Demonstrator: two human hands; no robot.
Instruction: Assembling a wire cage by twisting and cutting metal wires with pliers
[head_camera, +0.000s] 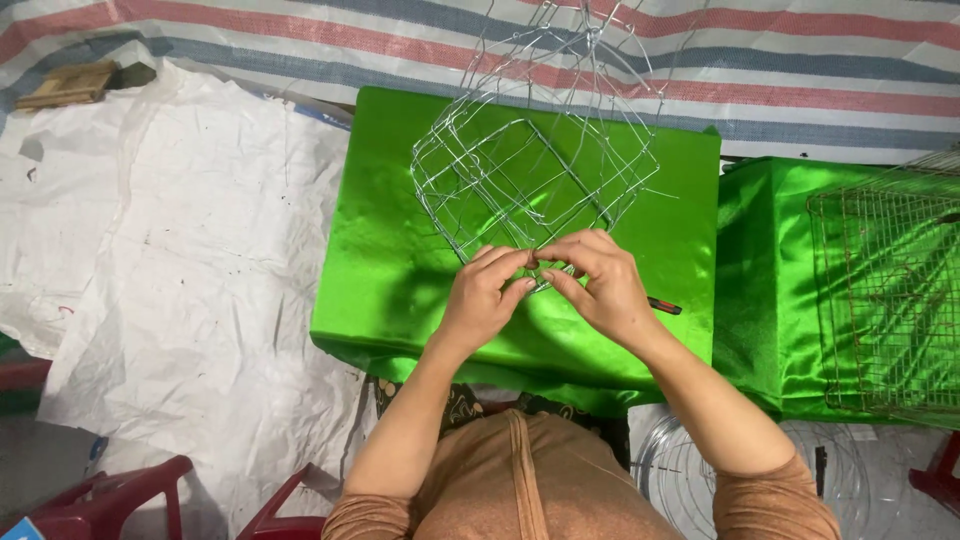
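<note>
Both hands meet at the near corner of a wire frame (535, 180) on the green table (400, 270): the left hand (482, 298) and right hand (600, 285) each pinch the wire, fingertips nearly touching. A wire mesh panel (885, 300) lies on a second green table (765, 300) to the right, with coiled wire (670, 470) near on the floor.

A makeshift craft workshop on the ground; striped tarpaulin (800, 60) and white sacking (190, 260) cover the floor (green-draped tables (400, 290), a wire-mesh grid (880, 300), red plastic stools (120, 495)).
</note>
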